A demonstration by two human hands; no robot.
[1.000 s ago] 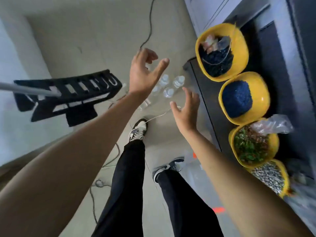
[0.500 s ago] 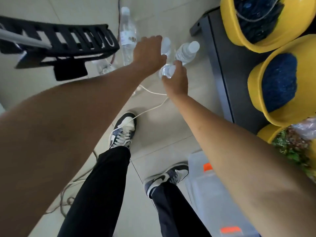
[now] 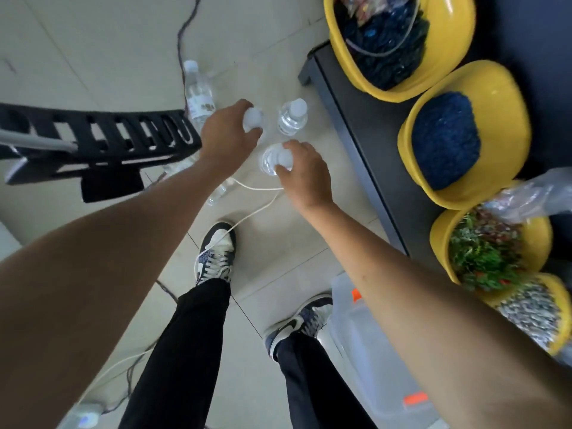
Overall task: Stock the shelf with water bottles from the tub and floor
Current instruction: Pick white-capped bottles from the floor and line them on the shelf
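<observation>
Four bottles (image 3: 199, 91), four yellow bowls (image 3: 464, 134)

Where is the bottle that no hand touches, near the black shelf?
The free bottle stands upright on the floor, between the left hand and the black shelf corner, beyond the right hand.

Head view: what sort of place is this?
Probably a small shop or stockroom mock-up: tiled floor, a dark low shelf holding yellow tubs of loose goods, and water bottles standing on the floor.

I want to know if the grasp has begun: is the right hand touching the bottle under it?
Touching. The head view shows the right hand with fingers curled around the cap of the bottle.
</observation>
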